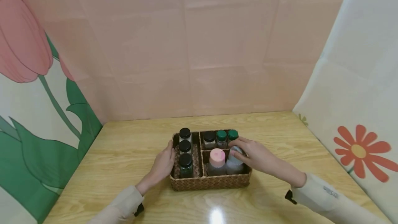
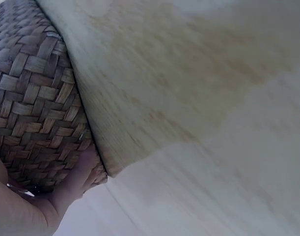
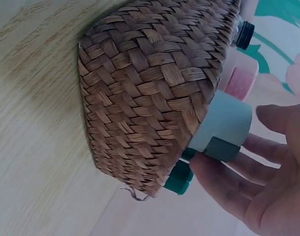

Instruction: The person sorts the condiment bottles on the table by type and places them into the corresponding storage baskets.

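A woven basket (image 1: 211, 183) with three compartments stands on the table. My left hand (image 1: 163, 161) rests against its left wall, a digit lying along the weave in the left wrist view. My right hand (image 1: 256, 155) is around the light blue cap (image 3: 226, 120) of a clear bottle (image 1: 234, 167) in the front right compartment; the right wrist view shows the thumb apart from the cap and fingertips close beside it. A pink-capped bottle (image 1: 217, 161) stands next to it. Three black-lidded jars (image 1: 185, 163) line the left compartment.
In the back right compartment stand a black-lidded jar (image 1: 209, 139) and two green-lidded jars (image 1: 221, 137). The wooden table (image 1: 130, 148) meets a pink cloth backdrop (image 1: 186, 61) behind and flower-printed cloths (image 1: 351, 96) at the sides.
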`<state>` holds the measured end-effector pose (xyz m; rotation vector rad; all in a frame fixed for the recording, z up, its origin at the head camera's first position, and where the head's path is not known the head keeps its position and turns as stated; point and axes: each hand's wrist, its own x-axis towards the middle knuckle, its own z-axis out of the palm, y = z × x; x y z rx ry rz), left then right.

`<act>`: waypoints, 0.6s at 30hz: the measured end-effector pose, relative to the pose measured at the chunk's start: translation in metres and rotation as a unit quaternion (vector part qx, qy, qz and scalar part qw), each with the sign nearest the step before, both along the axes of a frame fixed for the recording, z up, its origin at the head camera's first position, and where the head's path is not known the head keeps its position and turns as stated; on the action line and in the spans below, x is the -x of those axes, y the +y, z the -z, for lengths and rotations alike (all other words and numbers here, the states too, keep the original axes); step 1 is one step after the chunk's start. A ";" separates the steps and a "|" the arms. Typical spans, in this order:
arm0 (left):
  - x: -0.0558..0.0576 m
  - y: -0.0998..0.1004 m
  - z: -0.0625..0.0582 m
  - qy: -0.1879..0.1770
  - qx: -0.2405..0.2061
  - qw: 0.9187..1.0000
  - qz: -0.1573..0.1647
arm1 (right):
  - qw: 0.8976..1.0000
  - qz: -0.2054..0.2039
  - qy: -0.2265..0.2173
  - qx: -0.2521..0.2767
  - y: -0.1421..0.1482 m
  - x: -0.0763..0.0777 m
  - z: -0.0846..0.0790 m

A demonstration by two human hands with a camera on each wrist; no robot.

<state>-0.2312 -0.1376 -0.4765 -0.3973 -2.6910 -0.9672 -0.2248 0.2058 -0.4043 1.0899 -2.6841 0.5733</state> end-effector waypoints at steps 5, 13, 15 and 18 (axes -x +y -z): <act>0.003 -0.003 -0.002 -0.006 0.006 1.000 -0.013 | 0.999 0.022 0.000 0.046 0.003 0.004 0.005; 0.004 -0.009 -0.006 -0.025 -0.013 0.999 -0.026 | 0.989 0.054 0.095 0.095 0.015 0.026 0.019; 0.005 -0.011 -0.008 -0.011 -0.004 0.999 -0.031 | 0.984 0.066 0.124 0.106 0.020 0.033 0.022; 0.007 -0.014 -0.009 0.024 0.016 0.999 -0.037 | 0.976 0.077 0.160 0.122 0.031 0.044 0.027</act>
